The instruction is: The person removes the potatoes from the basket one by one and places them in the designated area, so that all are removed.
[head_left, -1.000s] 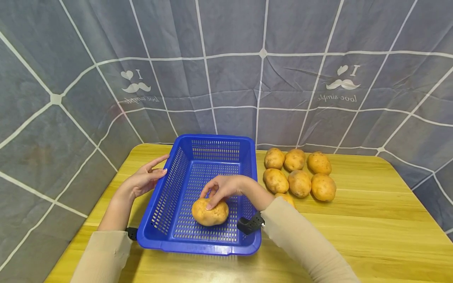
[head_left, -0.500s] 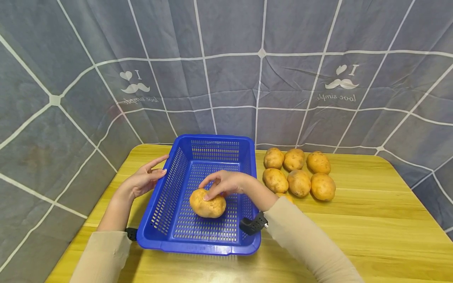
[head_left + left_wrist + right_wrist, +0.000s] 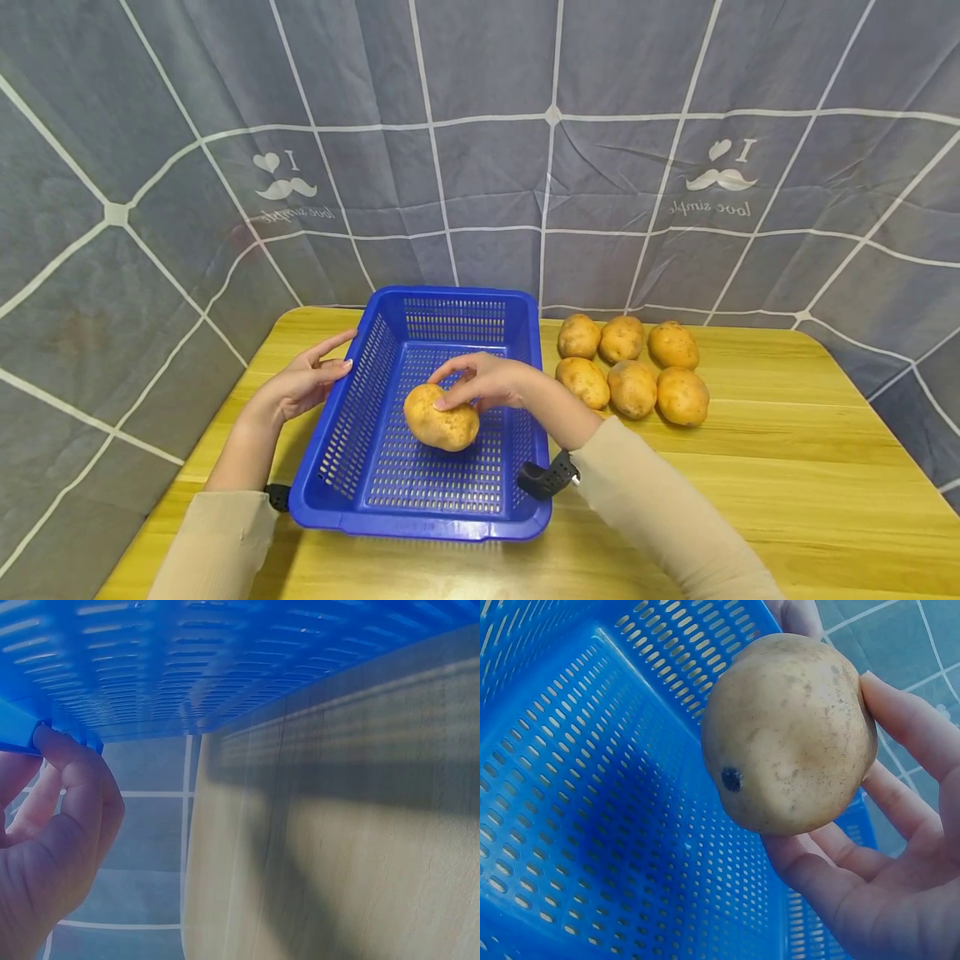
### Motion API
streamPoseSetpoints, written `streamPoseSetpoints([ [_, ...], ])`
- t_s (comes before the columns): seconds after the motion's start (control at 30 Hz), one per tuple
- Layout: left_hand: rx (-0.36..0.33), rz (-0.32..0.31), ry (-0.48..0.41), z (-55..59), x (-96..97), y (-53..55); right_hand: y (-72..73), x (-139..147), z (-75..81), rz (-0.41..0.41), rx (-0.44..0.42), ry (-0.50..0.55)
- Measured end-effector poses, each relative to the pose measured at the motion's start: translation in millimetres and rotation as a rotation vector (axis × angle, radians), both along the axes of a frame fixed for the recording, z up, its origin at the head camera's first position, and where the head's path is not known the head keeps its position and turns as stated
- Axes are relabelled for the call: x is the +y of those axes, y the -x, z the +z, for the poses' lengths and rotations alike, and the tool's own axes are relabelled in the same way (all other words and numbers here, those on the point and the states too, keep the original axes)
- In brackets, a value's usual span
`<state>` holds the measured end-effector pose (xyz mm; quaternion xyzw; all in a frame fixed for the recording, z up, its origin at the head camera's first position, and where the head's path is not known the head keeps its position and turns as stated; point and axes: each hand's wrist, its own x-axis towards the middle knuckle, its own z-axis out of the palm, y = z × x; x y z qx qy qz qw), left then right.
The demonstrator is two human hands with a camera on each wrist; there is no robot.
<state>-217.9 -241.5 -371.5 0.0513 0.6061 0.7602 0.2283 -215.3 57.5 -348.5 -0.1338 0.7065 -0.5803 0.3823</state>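
A blue slotted plastic basket point(image 3: 420, 525) stands on the wooden table, its floor bare below the potato. My left hand point(image 3: 303, 383) holds the basket's left rim; the left wrist view shows its thumb and fingers point(image 3: 75, 776) at the rim's edge. Between thumb and fingers my right hand point(image 3: 487, 382) grips a large yellow potato point(image 3: 441, 421), held inside the basket's outline above its floor. A small dark spot marks this potato point(image 3: 787, 739) in the right wrist view, where the fingers wrap its sides.
Several more potatoes point(image 3: 632, 389) lie in rows on the table point(image 3: 787, 467), right of the basket. One of them is almost hidden behind the right forearm. A grey curtain with white lines point(image 3: 495, 167) hangs behind and around the table.
My right hand and the potato have risen or shifted slightly toward the basket's far side, and the potato has tilted a little. The left hand and basket have stayed in place.
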Motion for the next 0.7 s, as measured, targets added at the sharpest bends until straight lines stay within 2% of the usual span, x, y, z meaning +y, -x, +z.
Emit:
streamPoseSetpoints([
  [0.4,0.004,-0.003,0.008,-0.9,-0.9,-0.6,-3.5,8.2,7.7,-0.089,0.012,0.003],
  [0.7,0.001,0.0,0.012,0.1,-0.9,-1.0,-6.4,17.8,14.5,-0.102,0.032,0.013],
])
